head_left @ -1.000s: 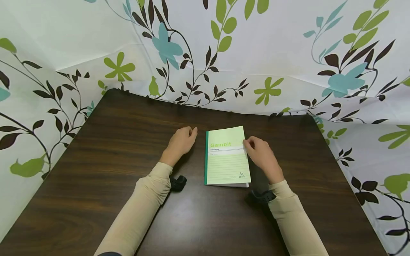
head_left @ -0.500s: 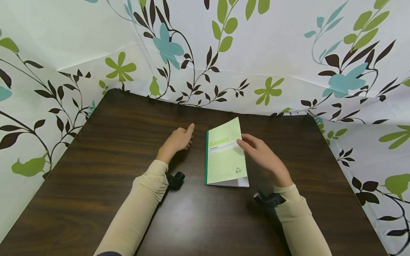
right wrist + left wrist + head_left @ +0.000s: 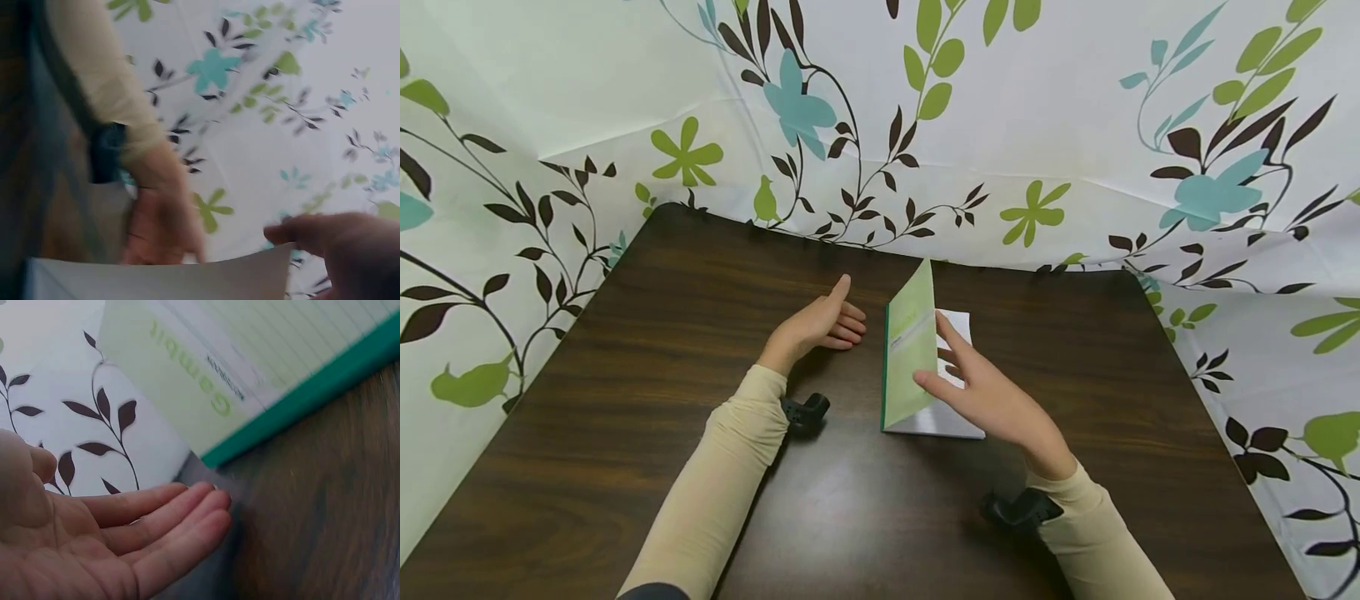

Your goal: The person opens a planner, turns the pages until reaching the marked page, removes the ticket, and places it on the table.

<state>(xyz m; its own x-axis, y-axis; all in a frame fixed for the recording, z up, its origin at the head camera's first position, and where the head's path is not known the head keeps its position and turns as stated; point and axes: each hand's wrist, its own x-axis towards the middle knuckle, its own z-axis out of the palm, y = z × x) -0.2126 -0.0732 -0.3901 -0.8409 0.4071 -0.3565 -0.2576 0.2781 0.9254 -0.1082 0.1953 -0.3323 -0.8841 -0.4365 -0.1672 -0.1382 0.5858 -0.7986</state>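
Note:
A pale green notebook [image 3: 910, 354] with a green spine and "Gambit" printed on its cover lies on the dark wooden table. Its front cover stands raised, swung toward the left, and white pages [image 3: 951, 421] show underneath. My right hand [image 3: 1000, 396] is at the cover's free edge, fingers spread on the inner side and partly hidden by it, thumb over the outer face. In the right wrist view the cover [image 3: 162, 278] appears pale from inside. Left of the spine, my left hand [image 3: 816, 329] is held palm toward the notebook with its fingers extended, apart from it.
Dark wrist devices [image 3: 805, 412] sit on both forearms, close over the table [image 3: 625, 417]. White cloth [image 3: 1075, 100] with leaf, flower and bird prints hangs behind the table and along its sides.
The cover has lifted from nearly flat to steeply raised, with my right hand moving left along with it. My left hand has turned and its fingers have straightened from a loose curl.

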